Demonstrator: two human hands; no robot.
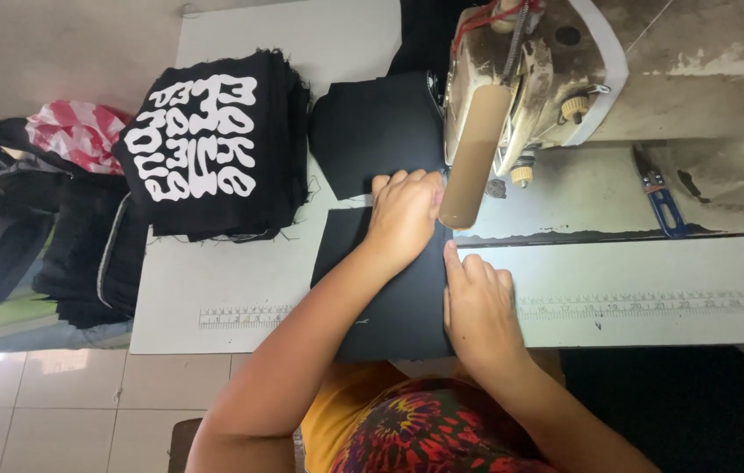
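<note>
Black cloth panel (389,298) lies flat under both palms: left hand (404,215) spread open beside the worn cream sewing machine head (512,79), right hand (477,307) open, steadying its edge.

Red-and-white striped plastic bag (77,131) on the dark pile off the table's left edge, bold white printed lettering on the black fabric stack (214,144) near the table's far-left corner

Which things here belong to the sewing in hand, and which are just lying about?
In use: left hand, right hand, black fabric piece, sewing machine.
Lying about: stack of printed black pieces, blue tool, striped bag.
</note>
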